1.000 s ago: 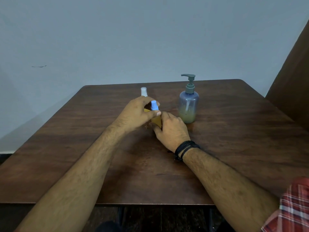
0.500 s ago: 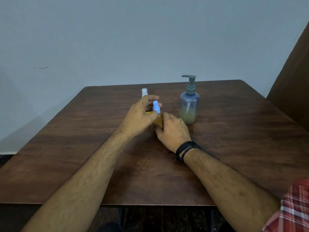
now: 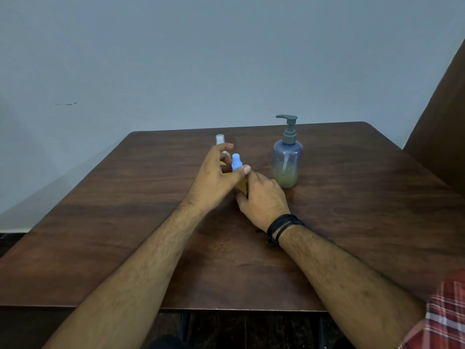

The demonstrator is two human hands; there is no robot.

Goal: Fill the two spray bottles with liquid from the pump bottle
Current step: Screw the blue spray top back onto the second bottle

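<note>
In the middle of the frame, the left hand point(image 3: 214, 176) pinched the blue cap point(image 3: 236, 161) of a yellow spray bottle point(image 3: 242, 185), and the right hand point(image 3: 264, 197) gripped its body on the table point(image 3: 100, 222). The job looked unfinished: that cap was on. I counted two spray bottles, the other white-topped one point(image 3: 220, 139) behind the left hand, and one pump bottle point(image 3: 287, 157) right of center, with some liquid low inside.
</note>
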